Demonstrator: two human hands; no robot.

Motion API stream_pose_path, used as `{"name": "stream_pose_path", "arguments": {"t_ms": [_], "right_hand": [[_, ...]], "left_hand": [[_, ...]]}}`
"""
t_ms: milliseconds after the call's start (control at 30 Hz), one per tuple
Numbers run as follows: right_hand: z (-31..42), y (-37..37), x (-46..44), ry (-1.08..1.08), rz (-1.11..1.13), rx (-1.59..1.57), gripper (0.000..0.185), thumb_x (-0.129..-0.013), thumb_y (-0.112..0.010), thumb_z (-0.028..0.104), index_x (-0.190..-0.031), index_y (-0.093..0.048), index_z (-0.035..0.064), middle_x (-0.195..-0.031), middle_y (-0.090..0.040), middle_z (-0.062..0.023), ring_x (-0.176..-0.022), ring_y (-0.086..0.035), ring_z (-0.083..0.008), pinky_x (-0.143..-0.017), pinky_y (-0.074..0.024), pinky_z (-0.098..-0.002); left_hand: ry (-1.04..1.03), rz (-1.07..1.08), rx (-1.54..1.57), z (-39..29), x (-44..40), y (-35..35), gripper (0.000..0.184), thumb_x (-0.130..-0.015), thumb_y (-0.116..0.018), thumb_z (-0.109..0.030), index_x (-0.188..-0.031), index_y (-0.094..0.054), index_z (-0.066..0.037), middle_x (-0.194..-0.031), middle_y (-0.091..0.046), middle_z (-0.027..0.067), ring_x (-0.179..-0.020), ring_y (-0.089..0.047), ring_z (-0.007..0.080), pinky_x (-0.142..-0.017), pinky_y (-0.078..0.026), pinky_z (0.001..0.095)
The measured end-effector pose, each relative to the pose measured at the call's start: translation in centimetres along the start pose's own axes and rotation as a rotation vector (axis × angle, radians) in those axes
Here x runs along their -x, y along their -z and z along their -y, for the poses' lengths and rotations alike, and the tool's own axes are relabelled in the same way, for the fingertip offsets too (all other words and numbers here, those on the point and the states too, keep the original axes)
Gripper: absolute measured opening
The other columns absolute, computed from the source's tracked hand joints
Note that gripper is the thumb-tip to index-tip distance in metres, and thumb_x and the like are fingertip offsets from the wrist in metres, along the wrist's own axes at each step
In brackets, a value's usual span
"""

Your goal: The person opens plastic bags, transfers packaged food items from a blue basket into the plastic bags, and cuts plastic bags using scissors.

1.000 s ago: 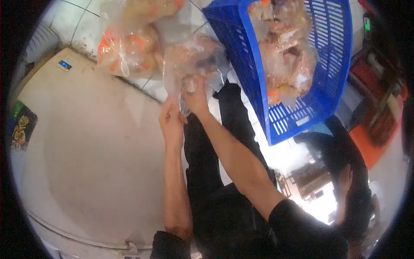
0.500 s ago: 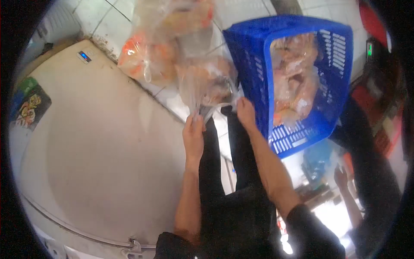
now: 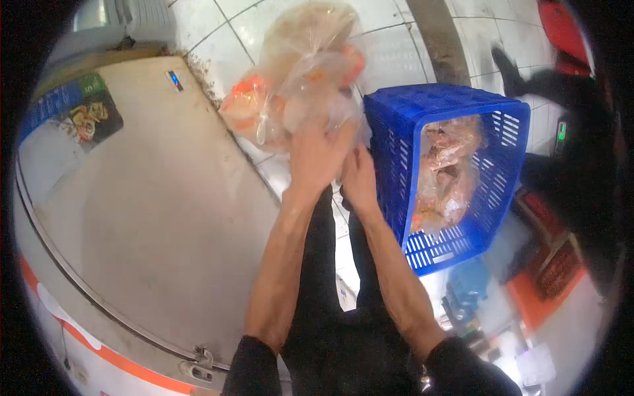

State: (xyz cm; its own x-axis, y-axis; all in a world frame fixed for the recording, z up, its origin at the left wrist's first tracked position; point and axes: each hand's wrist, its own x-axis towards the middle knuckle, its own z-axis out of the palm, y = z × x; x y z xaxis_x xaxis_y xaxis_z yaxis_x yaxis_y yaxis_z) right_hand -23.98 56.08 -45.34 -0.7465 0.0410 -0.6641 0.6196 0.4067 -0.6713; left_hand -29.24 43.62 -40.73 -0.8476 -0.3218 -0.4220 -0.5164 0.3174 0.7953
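Observation:
My left hand [image 3: 316, 157] and my right hand [image 3: 358, 177] are close together at the near end of a clear plastic bag [image 3: 320, 99]. The fingers of both are closed on its gathered plastic; the left fingertips are partly hidden and blurred. Behind it, on the tiled floor, lie a knotted clear bag with orange and pale contents [image 3: 243, 109] and a larger filled clear bag [image 3: 307, 33]. Just right of my right hand stands a blue plastic basket [image 3: 389, 109]. Several clear bags of pinkish-brown food [image 3: 449, 171] lie inside it.
A white chest freezer [image 3: 158, 178] with a closed lid fills the left side. A person in dark clothes [image 3: 574, 112] is at the right edge beyond the basket. A brown strip [image 3: 442, 46] crosses the tiles at the back. Blurred blue plastic [image 3: 469, 284] lies below the basket.
My hands have come together from holding the bag's mouth spread apart; the left moved up and right. The view has shifted, and the other person's hand at lower right is gone.

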Motion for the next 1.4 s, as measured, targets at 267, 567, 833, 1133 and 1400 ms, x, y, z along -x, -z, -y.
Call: {"name": "stream_pose_path", "arguments": {"t_ms": [267, 567, 833, 1133, 1400], "right_hand": [[-4.2, 0.0, -5.7, -0.026, 0.200, 0.189, 0.021, -0.093, -0.058, 0.020, -0.100, -0.065, 0.0014, -0.091, -0.068, -0.0058, -0.082, -0.061, -0.0141, -0.070, -0.0488, -0.0298], [0.6, 5.9, 5.5, -0.242, 0.385, -0.064, 0.024, -0.096, -0.062, 0.022, -0.111, -0.064, 0.0033, -0.092, -0.064, -0.0036, -0.073, -0.057, -0.0098, -0.067, -0.0495, -0.0238], [3.2, 18.9, 16.0, -0.048, 0.559, 0.132, 0.029, -0.096, -0.062, 0.027, -0.112, -0.064, 0.0030, -0.084, -0.060, -0.0019, -0.072, -0.055, -0.0093, -0.063, -0.0463, -0.0244], [6.3, 31.7, 17.6, -0.077, 0.369, 0.123, 0.022, -0.094, -0.057, 0.010, -0.114, -0.059, 0.0010, -0.078, -0.057, -0.0040, -0.061, -0.055, -0.0134, -0.054, -0.0508, -0.0275], [11.0, 34.3, 21.1, 0.030, 0.290, 0.132, 0.028, -0.094, -0.060, 0.015, -0.116, -0.061, -0.0026, -0.088, -0.064, -0.0070, -0.070, -0.061, -0.0132, -0.058, -0.0504, -0.0241]], "left_hand": [[-0.138, 0.163, -0.484, 4.8, 0.2, -2.9, 0.046, -0.083, -0.064, -0.029, -0.110, -0.058, 0.008, -0.110, -0.062, 0.0287, -0.110, -0.058, 0.0419, -0.100, -0.035, 0.0610], [0.090, -0.077, -0.145, -1.8, 20.0, 7.0, 0.047, -0.091, -0.061, -0.019, -0.133, -0.052, -0.002, -0.130, -0.056, 0.0191, -0.123, -0.049, 0.0354, -0.106, -0.038, 0.0461], [0.132, -0.921, -0.472, -12.4, 33.4, 29.6, 0.018, -0.084, -0.070, -0.011, -0.102, -0.070, -0.008, -0.099, -0.071, 0.0106, -0.093, -0.065, 0.0308, -0.081, -0.052, 0.0393], [0.069, -1.195, -0.644, -1.6, 26.1, 50.4, 0.034, -0.085, -0.071, -0.035, -0.112, -0.071, -0.015, -0.125, -0.062, 0.0071, -0.128, -0.046, 0.0316, -0.105, -0.036, 0.0555], [0.027, -1.109, -0.455, -8.6, 31.0, 61.4, 0.018, -0.084, -0.071, -0.029, -0.086, -0.071, -0.011, -0.104, -0.068, 0.0024, -0.111, -0.058, 0.0268, -0.108, -0.023, 0.0669]]}}
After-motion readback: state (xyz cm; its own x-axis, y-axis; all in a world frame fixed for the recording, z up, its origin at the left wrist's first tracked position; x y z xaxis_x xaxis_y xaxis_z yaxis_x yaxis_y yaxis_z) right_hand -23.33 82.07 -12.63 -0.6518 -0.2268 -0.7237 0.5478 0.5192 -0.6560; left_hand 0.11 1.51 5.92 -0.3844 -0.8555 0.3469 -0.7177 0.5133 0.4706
